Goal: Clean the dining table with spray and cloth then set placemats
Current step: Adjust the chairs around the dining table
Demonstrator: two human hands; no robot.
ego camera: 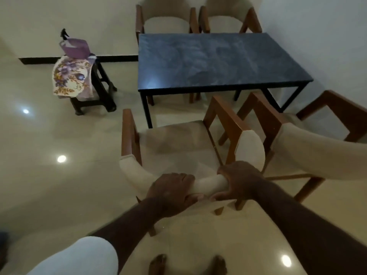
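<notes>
**Grip on cream-padded wooden chair (174, 143)**

The chair's curved cream backrest (210, 184) is grasped by both hands. The left hand (170, 188) is wrapped round it from the 9 o'clock side and the right hand (238, 180) from the 3 o'clock side. The fingers of both are curled over the padding and the thumbs are tucked beneath it.

At 12 o'clock a rectangular dining table (218, 60) with a dark blue-grey mottled top and thin black legs is faced by the chair seat, the two standing apart. Pale smeary streaks are seen across the tabletop.

At 10 o'clock, well apart from the table, a dark wooden stool (103, 90) is placed. Purple floral placemats (71, 78) are draped over it and hang down its front, and a purple plastic basket (74, 48) is set on top of them. A black trigger-like part (64, 33) sticks up behind the basket; whether it belongs to a spray bottle cannot be told.

A second chair (317, 153) of the same kind is stood just beside the first at 3 o'clock. Two more chairs (164, 18) (228, 16) are set at the table's far side.
</notes>
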